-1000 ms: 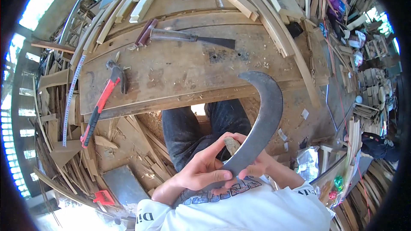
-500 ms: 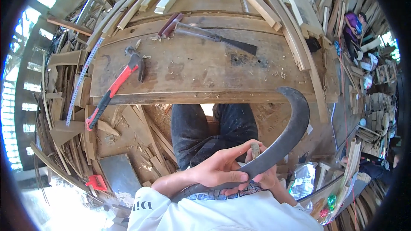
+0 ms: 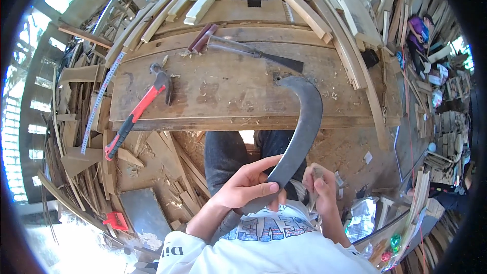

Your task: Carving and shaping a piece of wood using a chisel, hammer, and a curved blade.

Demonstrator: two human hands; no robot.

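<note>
A large curved sickle [image 3: 303, 122] with a dark, broad blade rises from my lap, its hooked tip over the workbench. My left hand [image 3: 248, 187] is closed round the lower blade, thumb flat on the near face and fingers behind. The sickle's lower end runs back under my left forearm, partly hidden. Just right of the blade and apart from it, my right hand [image 3: 320, 187] is closed in a pinch on a small grey-brown piece [image 3: 317, 172], perhaps a sharpening stone; most of it is hidden by the fingers.
On the workbench [image 3: 213, 101] lie a red-and-black claw hammer [image 3: 137, 114], its handle overhanging the front edge, a long chisel [image 3: 253, 50] and dark red handles [image 3: 202, 38]. Wood strips [image 3: 345, 45] line the bench sides. A tape measure [image 3: 101, 99] hangs left. Another person [image 3: 418, 33] is far right.
The sickle has swung left and upward, its tip now over the bench. My right hand has come away from behind the blade to its right, still pinching the small piece.
</note>
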